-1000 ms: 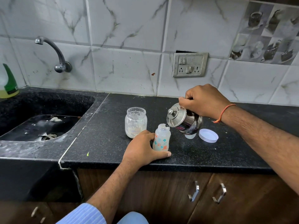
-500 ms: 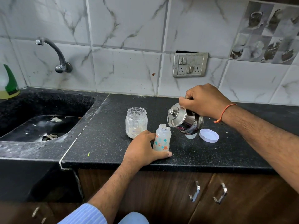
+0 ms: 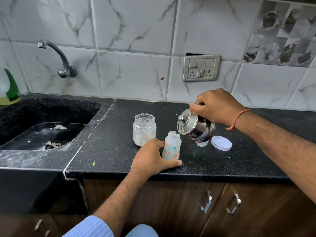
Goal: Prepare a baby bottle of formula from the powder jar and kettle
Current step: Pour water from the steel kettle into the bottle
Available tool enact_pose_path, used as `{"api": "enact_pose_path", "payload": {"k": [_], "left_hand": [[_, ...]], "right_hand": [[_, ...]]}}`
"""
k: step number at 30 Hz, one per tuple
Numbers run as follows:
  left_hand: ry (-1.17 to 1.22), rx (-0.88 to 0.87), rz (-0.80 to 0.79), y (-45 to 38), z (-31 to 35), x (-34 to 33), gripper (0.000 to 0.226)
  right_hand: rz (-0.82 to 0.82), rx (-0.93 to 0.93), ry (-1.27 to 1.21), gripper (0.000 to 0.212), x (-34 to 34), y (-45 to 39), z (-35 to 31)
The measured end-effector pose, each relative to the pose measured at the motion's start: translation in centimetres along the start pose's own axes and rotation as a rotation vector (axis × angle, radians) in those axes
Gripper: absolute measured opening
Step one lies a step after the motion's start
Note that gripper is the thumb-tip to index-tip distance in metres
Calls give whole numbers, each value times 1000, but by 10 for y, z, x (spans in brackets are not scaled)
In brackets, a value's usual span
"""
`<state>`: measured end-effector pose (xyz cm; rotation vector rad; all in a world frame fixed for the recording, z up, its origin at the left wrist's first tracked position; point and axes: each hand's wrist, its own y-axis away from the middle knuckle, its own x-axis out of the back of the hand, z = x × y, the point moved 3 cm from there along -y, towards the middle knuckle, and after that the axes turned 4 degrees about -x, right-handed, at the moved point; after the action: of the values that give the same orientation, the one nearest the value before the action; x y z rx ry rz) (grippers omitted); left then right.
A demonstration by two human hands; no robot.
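Note:
A small translucent baby bottle (image 3: pixel 171 148) with coloured prints stands open-topped near the front edge of the black counter (image 3: pixel 111 146). My left hand (image 3: pixel 152 155) wraps around its lower part from the left. My right hand (image 3: pixel 216 106) grips the handle of a steel kettle (image 3: pixel 196 128), which is tilted left with its spout over the bottle's mouth; water runs into it. An open glass powder jar (image 3: pixel 144 131) with a little white powder stands just behind my left hand.
A white jar lid (image 3: pixel 221 143) lies right of the kettle, with a small white cap (image 3: pixel 202 144) partly hidden under the kettle. A black sink (image 3: pixel 42 132) with a wall tap (image 3: pixel 56 55) is at left. A green-topped bottle (image 3: pixel 9 89) stands at the far left.
Almost nothing has moved; the kettle stays tilted over the bottle and both hands keep their hold.

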<state>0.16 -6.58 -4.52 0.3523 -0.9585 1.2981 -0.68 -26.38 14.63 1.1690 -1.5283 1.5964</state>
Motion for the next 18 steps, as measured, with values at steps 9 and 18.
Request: {"api": "enact_pose_path", "payload": {"k": [9,18], "left_hand": [[-2,1,-3,0,0,1,70],[-6,-4,-7,0,2,1,72]], "right_hand": [[0,3,-3,47,0,1,0],[2,8,-13,47,-1,0,1]]}}
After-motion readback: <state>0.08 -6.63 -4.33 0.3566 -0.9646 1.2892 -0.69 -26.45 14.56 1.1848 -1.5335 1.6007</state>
